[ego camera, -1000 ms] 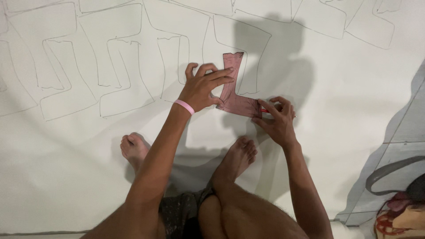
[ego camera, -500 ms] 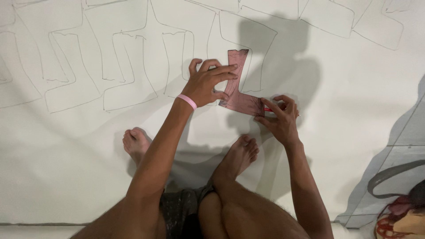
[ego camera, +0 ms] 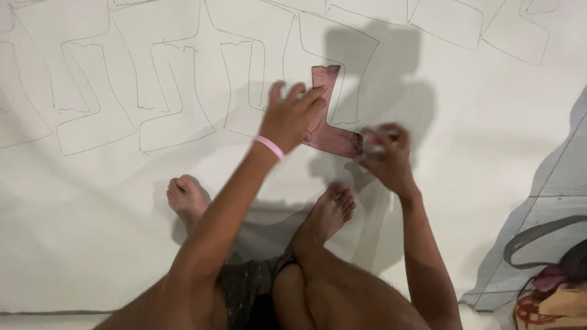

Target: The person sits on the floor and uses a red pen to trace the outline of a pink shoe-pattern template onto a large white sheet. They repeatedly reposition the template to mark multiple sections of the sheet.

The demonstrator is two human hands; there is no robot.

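L hand (ego camera: 292, 116) fingers spread, flat on pink L-shaped template (ego camera: 330, 125), long leg pointing far. R hand (ego camera: 385, 153) at foot's right end; grip blurred, can't tell.

The person's arms are bare, with no sleeves in view, and a thin pink wristband (ego camera: 269, 146) circles the left wrist just below the left hand (ego camera: 292, 116). The right hand (ego camera: 385, 156) is blurred, so whether it wears anything cannot be told. Both feet, at about 6 o'clock from the hands, are bare, and dark shorts (ego camera: 247, 290) that seem speckled with pale flecks cover the lap at the bottom edge.
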